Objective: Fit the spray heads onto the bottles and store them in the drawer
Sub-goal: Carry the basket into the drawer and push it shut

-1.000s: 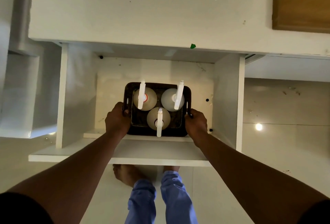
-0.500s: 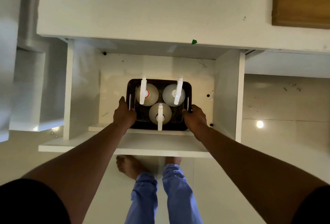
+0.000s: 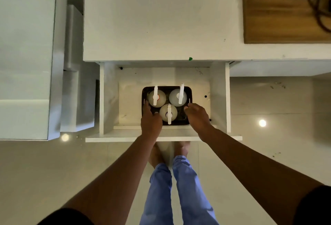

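Storage looks nearly complete: three spray bottles, each with its white spray head fitted, stand in a dark bin on the floor of the open drawer. Left hand and right hand rest at the bin's sides with loosened fingers, apparently no longer gripping it. Only closing the drawer seems left.

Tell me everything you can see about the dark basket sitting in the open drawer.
The dark rectangular plastic basket with rounded corners sits flat on the floor of the open white drawer. It holds three pale round bottles fitted with white spray heads, standing upright, two behind and one in front. The left hand lies over its near left corner; the right hand is at its right rim.
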